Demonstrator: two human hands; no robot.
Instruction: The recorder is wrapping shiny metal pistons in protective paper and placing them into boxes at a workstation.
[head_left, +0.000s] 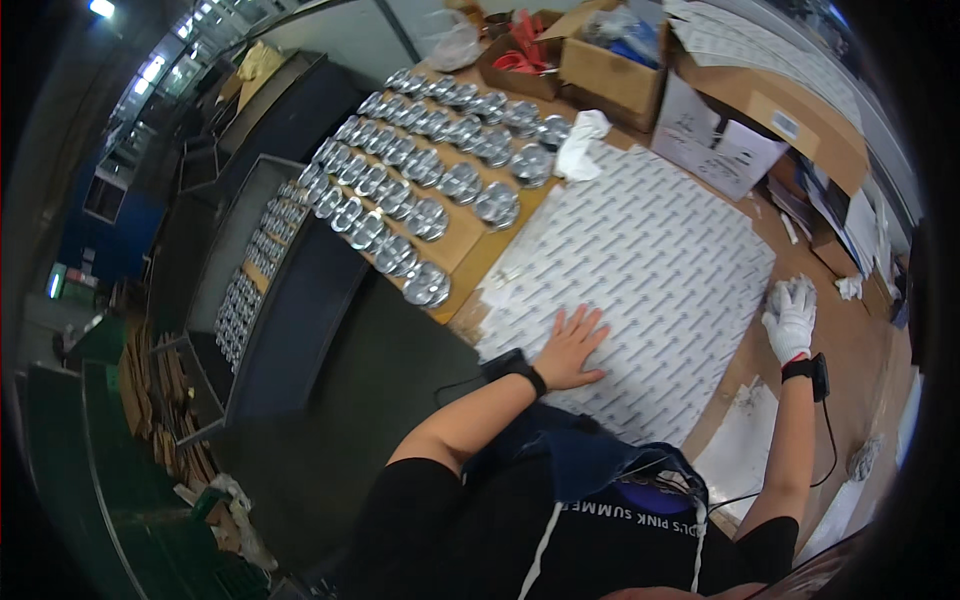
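While the bare left hand [575, 350] lies splayed on the patterned white sheet [660, 250], fingers wide and apparently gripping nothing, the gloved right hand [791, 320] sits just off that sheet's right edge, over the brown bench [865, 345]; can't tell if its fingers, grayish at the tips, hold anything. Step in hand looks like steadying or smoothing the sheet under the left palm; next move calls, my judgement, for lifting that palm clear before the sheet can shift. Counts: two hands, one gloved; one patterned sheet on top, can't tell if more lie beneath; one plain white sheet [738, 440] nearer the body, below the right hand. Shiny metal parts [427, 285] ahead and left of the left hand, about five rows, dozens, far ones merge so no exact total. One white cloth [582, 148] beyond the left fingertips, by the sheet's far corner. Past that, at least three open boxes [612, 80], including one holding red items [522, 50].
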